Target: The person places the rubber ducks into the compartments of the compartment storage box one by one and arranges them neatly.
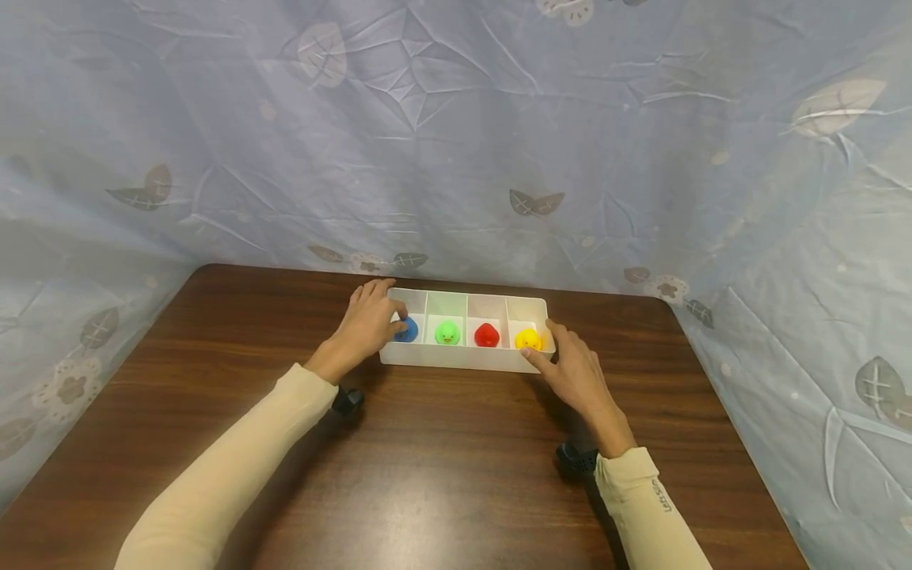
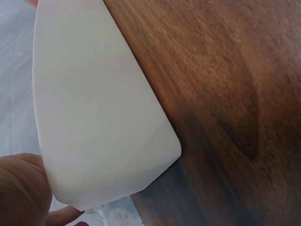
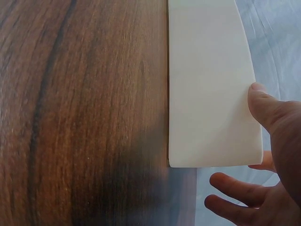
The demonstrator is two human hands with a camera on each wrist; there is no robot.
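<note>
A white box (image 1: 456, 359) with several compartments in a row stands near the table's far edge. From left to right it holds a blue toy (image 1: 409, 331), a green duck toy (image 1: 447, 332), a red toy (image 1: 487, 335) and a yellow duck toy (image 1: 529, 340). At the left end, the thumb and index finger of my left hand (image 1: 362, 318) reach inside and pinch the blue toy, which they partly cover. My right hand (image 1: 575, 368) grips the right end corner, thumb on the front rim. In the right wrist view two fingers (image 3: 240, 190) stand apart from the box.
The brown wooden table (image 1: 420, 467) reaches toward me in front of the box. A patterned blue-grey cloth (image 1: 456, 158) hangs close behind the table and along both sides. Black wrist cameras (image 1: 347, 400) are strapped beneath both wrists.
</note>
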